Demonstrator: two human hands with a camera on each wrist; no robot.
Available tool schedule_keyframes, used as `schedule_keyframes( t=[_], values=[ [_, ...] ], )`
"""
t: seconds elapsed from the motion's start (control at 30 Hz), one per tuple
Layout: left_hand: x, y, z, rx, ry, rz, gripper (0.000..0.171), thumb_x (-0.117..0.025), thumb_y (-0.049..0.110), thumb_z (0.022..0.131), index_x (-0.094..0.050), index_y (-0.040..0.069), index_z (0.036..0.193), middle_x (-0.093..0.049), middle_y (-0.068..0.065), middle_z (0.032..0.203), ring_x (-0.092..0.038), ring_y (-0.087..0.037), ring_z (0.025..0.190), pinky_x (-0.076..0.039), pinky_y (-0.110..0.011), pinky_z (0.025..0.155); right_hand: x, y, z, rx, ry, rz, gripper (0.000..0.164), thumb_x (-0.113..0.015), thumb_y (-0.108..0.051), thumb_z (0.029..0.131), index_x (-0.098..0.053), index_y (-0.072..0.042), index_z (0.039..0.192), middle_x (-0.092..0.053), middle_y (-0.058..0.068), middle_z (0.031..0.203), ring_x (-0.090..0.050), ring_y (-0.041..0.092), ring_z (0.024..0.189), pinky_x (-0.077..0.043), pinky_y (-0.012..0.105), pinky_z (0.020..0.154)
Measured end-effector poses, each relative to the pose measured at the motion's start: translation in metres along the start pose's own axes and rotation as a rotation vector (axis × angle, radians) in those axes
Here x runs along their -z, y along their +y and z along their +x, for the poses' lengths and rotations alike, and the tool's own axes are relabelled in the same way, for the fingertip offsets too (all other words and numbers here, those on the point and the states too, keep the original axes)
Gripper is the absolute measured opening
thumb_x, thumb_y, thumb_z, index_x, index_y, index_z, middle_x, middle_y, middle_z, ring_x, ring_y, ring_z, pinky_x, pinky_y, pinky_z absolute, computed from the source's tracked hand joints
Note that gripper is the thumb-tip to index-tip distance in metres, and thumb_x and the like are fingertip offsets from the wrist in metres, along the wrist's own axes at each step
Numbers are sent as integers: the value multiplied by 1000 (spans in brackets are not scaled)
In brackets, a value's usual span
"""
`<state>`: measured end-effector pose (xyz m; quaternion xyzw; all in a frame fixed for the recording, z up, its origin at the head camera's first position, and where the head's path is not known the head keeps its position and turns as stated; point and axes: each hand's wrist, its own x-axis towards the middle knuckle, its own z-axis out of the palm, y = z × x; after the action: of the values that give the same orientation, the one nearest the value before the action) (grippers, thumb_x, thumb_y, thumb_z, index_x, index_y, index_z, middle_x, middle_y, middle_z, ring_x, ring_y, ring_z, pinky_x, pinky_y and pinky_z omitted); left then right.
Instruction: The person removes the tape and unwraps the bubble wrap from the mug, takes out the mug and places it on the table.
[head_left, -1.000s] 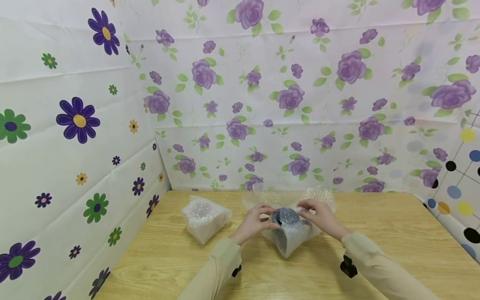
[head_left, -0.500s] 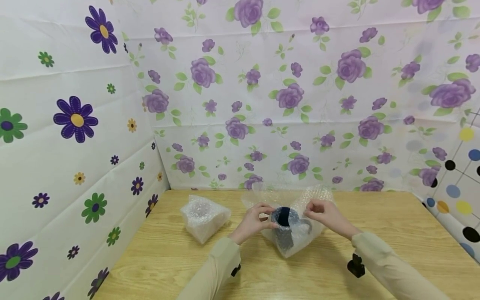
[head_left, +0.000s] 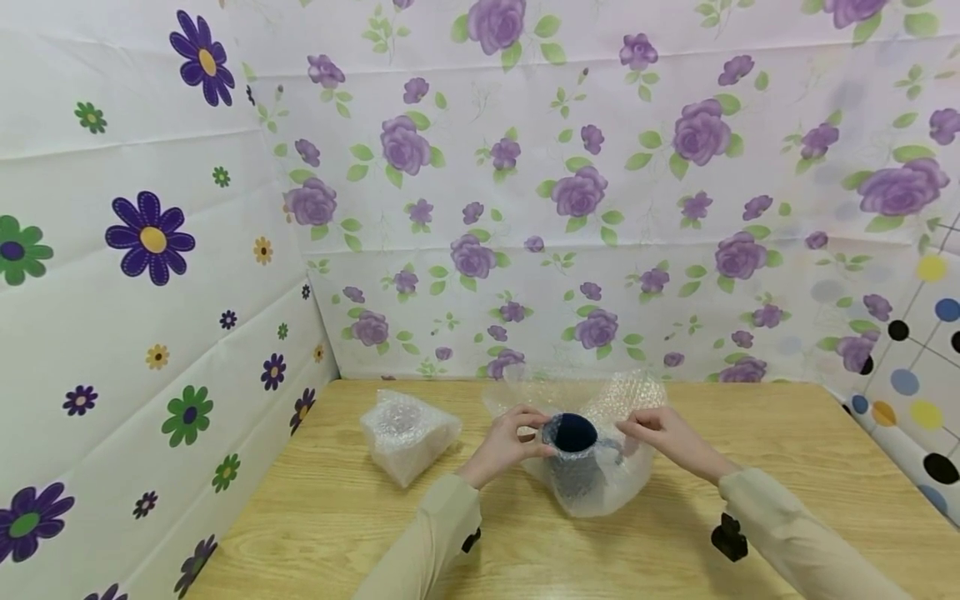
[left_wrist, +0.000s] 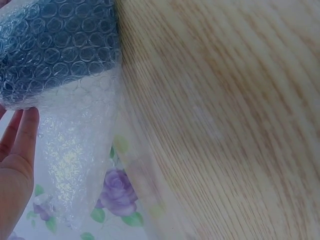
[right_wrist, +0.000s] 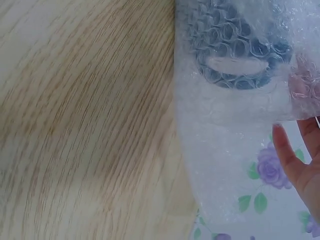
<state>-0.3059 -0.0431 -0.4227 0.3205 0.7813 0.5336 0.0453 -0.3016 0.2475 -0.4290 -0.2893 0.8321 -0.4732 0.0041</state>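
A blue mug [head_left: 576, 433] stands in a sheet of bubble wrap [head_left: 626, 487], its dark mouth uncovered. My left hand [head_left: 504, 446] grips the wrapped mug at the left of its rim, thumb in front and fingers behind. In the left wrist view, bubble wrap covers the mug's side [left_wrist: 65, 45] and the left hand's fingertips [left_wrist: 31, 117] press at its edge. My right hand [head_left: 662, 435] pinches the wrap's edge to the right of the mug. Through the plastic, the right wrist view shows the mug's handle [right_wrist: 235, 82], with the right hand [right_wrist: 302, 167] beside it.
Another bundle of bubble wrap [head_left: 408, 446] sits to the left on the wooden table [head_left: 337, 533]. Loose wrap [head_left: 540, 387] spreads behind the mug towards the flowered back curtain [head_left: 480, 208]. Patterned sheets also enclose the left and right sides.
The right hand has drawn the wrap off the mug's mouth and moved to the right, opening the wrap over the mug's right side. The left hand has stayed at the rim.
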Motion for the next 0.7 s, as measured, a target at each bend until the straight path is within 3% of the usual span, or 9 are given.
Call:
schedule_keyframes(
  t=[0.07,0.17,0.3,0.5,0.6,0.7],
  values=[
    [0,0,0,-2,1,-2,42,-70,6,79,-55,-8,116,-47,-18,114,-45,-35,102,-41,-45,87,1,-5,-1,-6,-5,-16,32,-44,-17,97,-60,-5,73,-58,7,74,-52,22,65,-42,39,65],
    [-1,-14,4,-6,11,13,43,-71,11,78,-57,-4,116,-49,-12,113,-47,-28,102,-43,-38,86,4,-15,-3,1,-34,-36,31,-43,-13,97,-60,-3,73,-58,9,72,-53,22,64,-43,38,64],
    [-4,-31,9,-11,28,37,44,-73,15,77,-59,1,116,-50,-4,112,-48,-21,100,-44,-32,84,11,-9,-2,20,-123,-9,22,-50,-13,94,-63,-4,79,-61,7,74,-57,21,64,-47,34,64],
    [-3,-8,2,-13,11,4,42,-70,4,78,-56,-7,115,-48,-17,113,-46,-32,103,-42,-43,86,23,0,-3,47,-302,-2,11,-59,-14,89,-65,-6,93,-64,4,86,-61,19,77,-50,32,67],
    [-1,1,-1,-12,4,7,41,-69,3,79,-55,-9,115,-48,-20,113,-46,-34,103,-42,-45,86,27,-1,-6,31,-389,-19,17,-63,-16,86,-63,-3,98,-63,4,90,-60,19,81,-49,31,70],
    [0,4,-2,-12,-2,12,41,-69,2,79,-55,-9,116,-47,-20,113,-46,-35,103,-42,-44,86,30,-4,-10,-42,-460,-20,28,-65,-17,85,-59,2,105,-61,8,93,-59,21,84,-48,31,72]
  ],
)
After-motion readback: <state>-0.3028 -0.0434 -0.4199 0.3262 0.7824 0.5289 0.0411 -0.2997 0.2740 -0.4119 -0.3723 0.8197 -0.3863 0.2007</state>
